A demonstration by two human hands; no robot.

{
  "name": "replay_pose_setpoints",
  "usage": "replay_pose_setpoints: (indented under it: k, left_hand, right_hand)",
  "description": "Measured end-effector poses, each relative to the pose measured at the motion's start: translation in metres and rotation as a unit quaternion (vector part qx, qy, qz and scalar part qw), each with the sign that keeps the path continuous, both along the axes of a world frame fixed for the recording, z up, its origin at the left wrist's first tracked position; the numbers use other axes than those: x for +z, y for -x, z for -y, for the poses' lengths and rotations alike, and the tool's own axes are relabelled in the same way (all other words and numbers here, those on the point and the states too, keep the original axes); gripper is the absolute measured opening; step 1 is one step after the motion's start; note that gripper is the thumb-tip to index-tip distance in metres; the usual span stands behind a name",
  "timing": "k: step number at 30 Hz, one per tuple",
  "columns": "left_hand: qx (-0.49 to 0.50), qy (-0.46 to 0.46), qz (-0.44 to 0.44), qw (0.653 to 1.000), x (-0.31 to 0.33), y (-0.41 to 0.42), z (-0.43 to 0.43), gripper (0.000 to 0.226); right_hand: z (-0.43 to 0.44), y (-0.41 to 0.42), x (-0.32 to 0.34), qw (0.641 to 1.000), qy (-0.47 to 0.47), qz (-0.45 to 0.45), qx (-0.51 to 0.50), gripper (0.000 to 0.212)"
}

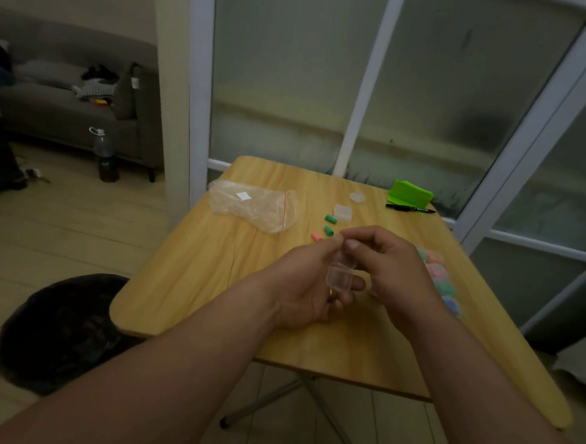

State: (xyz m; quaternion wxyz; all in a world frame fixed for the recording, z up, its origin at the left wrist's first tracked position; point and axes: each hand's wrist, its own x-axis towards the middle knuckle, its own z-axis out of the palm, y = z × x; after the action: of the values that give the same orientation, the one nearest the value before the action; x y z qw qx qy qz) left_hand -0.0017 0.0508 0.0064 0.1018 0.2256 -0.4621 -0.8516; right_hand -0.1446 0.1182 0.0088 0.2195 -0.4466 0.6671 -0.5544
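The left hand holds a small clear box from below, with the fingers curled around its lower part. The right hand comes from the other side, and its thumb and bent fingers pinch the upper part of the same box. The box is in the air, above the middle of the wooden table, a little nearer to the right edge. I cannot tell whether something is inside the box.

On the table behind the hands lie two green caps and one pink cap, near to each other. Two more clear boxes stand just behind them, toward the far edge. A crumpled transparent bag with a red strip lies near the far left corner. In the far right corner there is a bright green holder, and a black marker lies just before it. Along the right edge, partly hidden by the right hand, there is a row of pastel pieces.
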Motion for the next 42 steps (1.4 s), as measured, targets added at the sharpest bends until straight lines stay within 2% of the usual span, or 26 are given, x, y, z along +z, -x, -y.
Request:
replay_pose_setpoints:
  k: [3, 6, 10, 15, 19, 21, 25, 29, 32, 35, 38, 42]
  left_hand:
    - [0.056, -0.01, 0.022, 0.998, -0.002, 0.001, 0.007, 0.05]
    - [0.132, -0.064, 0.023, 0.989, 0.0, 0.0, 0.017, 0.051]
    - [0.221, -0.107, 0.006, 0.969, -0.001, -0.005, 0.033, 0.053]
    - [0.25, -0.136, -0.016, 0.959, -0.005, -0.005, 0.044, 0.053]
    - [0.252, -0.147, -0.023, 0.956, -0.005, -0.001, 0.048, 0.045]
    - [0.249, -0.148, -0.025, 0.957, -0.006, 0.0, 0.049, 0.044]
    - [0.251, -0.153, -0.027, 0.956, -0.006, 0.0, 0.053, 0.044]
    - [0.251, -0.151, -0.02, 0.956, -0.006, -0.001, 0.054, 0.039]
    - [0.261, -0.147, -0.016, 0.954, -0.005, 0.0, 0.052, 0.039]
    - [0.273, -0.144, -0.015, 0.951, -0.006, 0.001, 0.049, 0.04]
    - [0.271, -0.141, -0.028, 0.952, -0.005, 0.002, 0.047, 0.042]
    - [0.237, -0.14, -0.038, 0.961, -0.003, 0.002, 0.046, 0.042]
  right_hand:
    - [0.004, 0.004, 0.004, 1.0, -0.007, 0.013, -0.001, 0.015]
    - [0.011, 0.027, 0.012, 0.996, -0.007, 0.016, -0.082, 0.015]
    - [0.028, 0.061, 0.02, 0.985, -0.025, -0.04, -0.168, 0.015]
    - [0.066, 0.066, 0.006, 0.964, -0.087, -0.206, -0.144, 0.012]
    - [0.098, 0.059, -0.007, 0.923, -0.156, -0.33, -0.119, 0.007]
    - [0.109, 0.055, -0.009, 0.898, -0.194, -0.379, -0.11, 0.012]
    - [0.129, 0.051, -0.012, 0.859, -0.244, -0.435, -0.115, 0.025]
    - [0.138, 0.05, -0.018, 0.845, -0.275, -0.441, -0.123, 0.024]
    - [0.139, 0.049, -0.019, 0.851, -0.262, -0.436, -0.127, 0.022]
    - [0.127, 0.045, -0.013, 0.879, -0.223, -0.402, -0.124, 0.015]
    - [0.1, 0.035, -0.004, 0.93, -0.131, -0.322, -0.117, 0.005]
    - [0.054, 0.012, 0.009, 0.969, -0.002, -0.233, -0.088, 0.007]
